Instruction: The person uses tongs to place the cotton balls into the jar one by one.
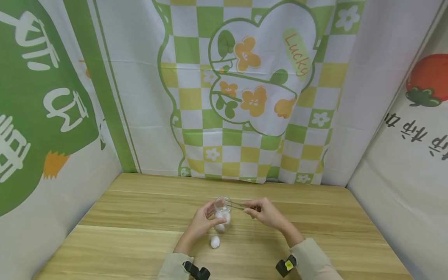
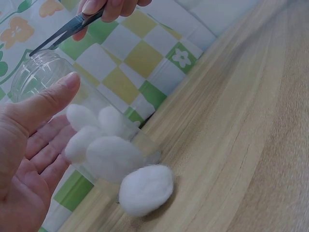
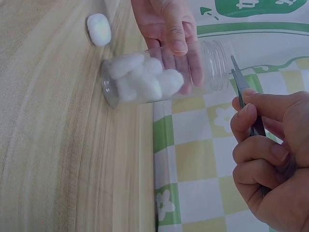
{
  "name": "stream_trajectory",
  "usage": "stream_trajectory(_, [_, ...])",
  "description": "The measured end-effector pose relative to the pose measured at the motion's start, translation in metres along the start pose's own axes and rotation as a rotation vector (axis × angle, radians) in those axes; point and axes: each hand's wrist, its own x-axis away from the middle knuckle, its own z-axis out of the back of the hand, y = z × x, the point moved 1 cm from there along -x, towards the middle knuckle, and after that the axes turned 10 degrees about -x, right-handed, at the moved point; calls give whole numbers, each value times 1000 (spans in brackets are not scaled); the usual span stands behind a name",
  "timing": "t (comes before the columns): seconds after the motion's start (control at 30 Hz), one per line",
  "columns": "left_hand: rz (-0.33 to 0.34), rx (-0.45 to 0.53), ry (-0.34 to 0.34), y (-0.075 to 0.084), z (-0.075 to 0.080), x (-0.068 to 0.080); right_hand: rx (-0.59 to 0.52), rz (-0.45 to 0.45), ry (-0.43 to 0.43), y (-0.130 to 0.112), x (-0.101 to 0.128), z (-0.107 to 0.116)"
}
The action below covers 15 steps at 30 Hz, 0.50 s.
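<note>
A clear jar (image 1: 222,211) with a threaded open mouth stands upright on the table, several white cotton balls (image 3: 140,79) gathered in its lower part. My left hand (image 1: 203,222) holds the jar from the left, thumb on the near side and fingers behind it. In my right hand (image 1: 266,212) is a pair of dark metal tweezers (image 3: 240,82), pinched between thumb and fingers. Their tips point left at the jar's mouth, slightly apart, with nothing between them in the right wrist view. One loose cotton ball (image 1: 215,242) lies on the table in front of the jar.
The wooden table (image 1: 140,217) meets a checked green, yellow and white curtain (image 1: 238,155) at its back edge. Printed cloth walls stand at left and right. Each wrist wears a black camera strap (image 1: 196,270).
</note>
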Motion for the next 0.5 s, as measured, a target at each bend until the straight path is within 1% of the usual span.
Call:
stream_trajectory(0.33, [3,-6,2,0,0,1,-14,21,3,1,2,2])
stream_trajectory(0.5, [-20,-11,1,-2,0,0,-34,8,11,-1,6,4])
